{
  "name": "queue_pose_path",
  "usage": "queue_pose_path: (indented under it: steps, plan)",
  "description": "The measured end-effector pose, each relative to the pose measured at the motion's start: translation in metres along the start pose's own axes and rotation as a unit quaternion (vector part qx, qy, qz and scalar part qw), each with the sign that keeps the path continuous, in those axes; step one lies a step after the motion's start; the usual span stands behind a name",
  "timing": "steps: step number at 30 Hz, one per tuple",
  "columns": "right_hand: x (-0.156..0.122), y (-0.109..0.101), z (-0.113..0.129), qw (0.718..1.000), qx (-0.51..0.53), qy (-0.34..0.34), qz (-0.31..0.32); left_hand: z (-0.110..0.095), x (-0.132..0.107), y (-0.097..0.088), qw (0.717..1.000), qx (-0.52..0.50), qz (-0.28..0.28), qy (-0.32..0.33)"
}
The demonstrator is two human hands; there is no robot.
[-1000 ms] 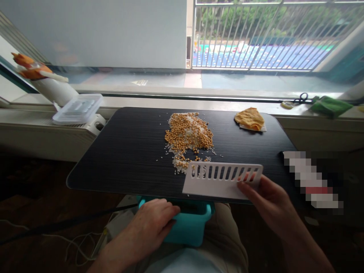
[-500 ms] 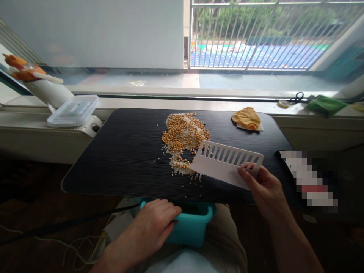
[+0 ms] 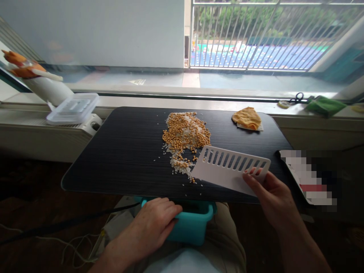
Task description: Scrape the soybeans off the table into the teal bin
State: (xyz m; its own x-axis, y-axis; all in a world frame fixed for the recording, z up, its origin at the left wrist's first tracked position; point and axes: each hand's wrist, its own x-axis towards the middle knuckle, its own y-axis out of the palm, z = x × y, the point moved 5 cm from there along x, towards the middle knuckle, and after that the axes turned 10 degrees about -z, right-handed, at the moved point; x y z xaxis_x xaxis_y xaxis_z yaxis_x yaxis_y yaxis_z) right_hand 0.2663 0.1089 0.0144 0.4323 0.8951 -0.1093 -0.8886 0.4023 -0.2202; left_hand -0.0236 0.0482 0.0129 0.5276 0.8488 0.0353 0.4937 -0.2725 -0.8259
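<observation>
Right hand [image 3: 273, 199] pinches the slotted scraper [image 3: 229, 170] tilted on the worktop [image 3: 127, 151] beside the beans [image 3: 184, 136]; left hand [image 3: 155, 223] palm-down, gripping the teal bin [image 3: 193, 225] rim.

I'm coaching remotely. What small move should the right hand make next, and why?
Probably draw the slotted scraper in the right hand behind the small bean-and-rice clump by its left end, then toward the table's near edge: the left hand holds the teal tub below there.

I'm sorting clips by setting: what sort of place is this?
Likely an indoor room, perhaps a flat: a black table sits beside a windowsill, barred window overlooks an outdoor court, scissors lie on the sill.
</observation>
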Motion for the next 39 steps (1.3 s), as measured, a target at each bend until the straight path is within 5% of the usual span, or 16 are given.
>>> queue_pose_path:
  steps: [8, 14, 26, 32, 39]
  plan:
    - [0.004, -0.001, 0.006, 0.995, 0.008, -0.017, -0.094, -0.003, 0.002, 0.0, 1.0, 0.005, 0.004, 0.004]
    - [0.007, 0.001, -0.003, 1.0, 0.014, 0.014, -0.018, -0.002, 0.002, 0.0, 1.0, 0.008, -0.006, 0.012]
    - [-0.001, -0.021, -0.012, 0.998, -0.007, 0.051, -0.035, -0.001, 0.003, 0.002, 1.0, 0.006, 0.007, 0.007]
    - [-0.022, -0.012, 0.002, 0.999, 0.008, 0.025, -0.032, -0.002, 0.004, 0.002, 1.0, 0.013, 0.024, -0.011]
    - [-0.022, -0.002, 0.001, 0.999, 0.011, 0.002, 0.046, -0.002, 0.003, 0.002, 1.0, 0.012, 0.017, -0.003]
